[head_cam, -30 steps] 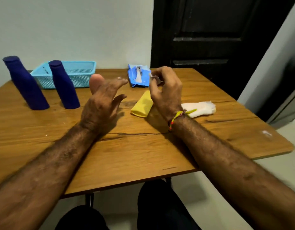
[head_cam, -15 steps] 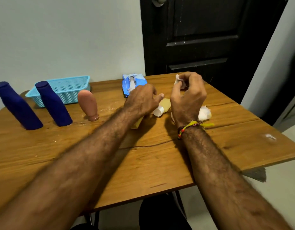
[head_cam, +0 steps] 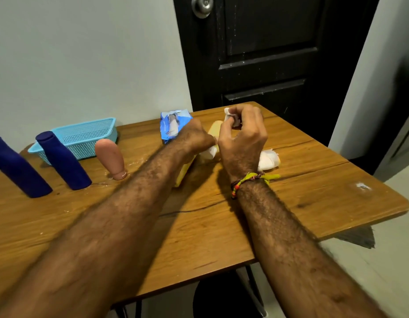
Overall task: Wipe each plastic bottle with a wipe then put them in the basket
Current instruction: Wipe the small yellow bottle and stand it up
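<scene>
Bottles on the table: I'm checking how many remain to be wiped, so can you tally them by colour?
Dark blue: 2, one at the left edge and one beside it
Tan: 1
Yellow: 1, lying behind the hands
White: 1, lying, partly hidden by the right wrist
Total: 5 bottles, none in the basket

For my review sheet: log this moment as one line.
phase: pre-wipe | left hand: grips lying yellow plastic bottle | right hand: pinches white wipe | blue mesh basket: no bottles

Ahead of you a black panelled door (head_cam: 268, 53) with a round metal knob (head_cam: 201, 5) stands behind the wooden surface (head_cam: 302, 191), beside a pale wall (head_cam: 84, 53).
</scene>
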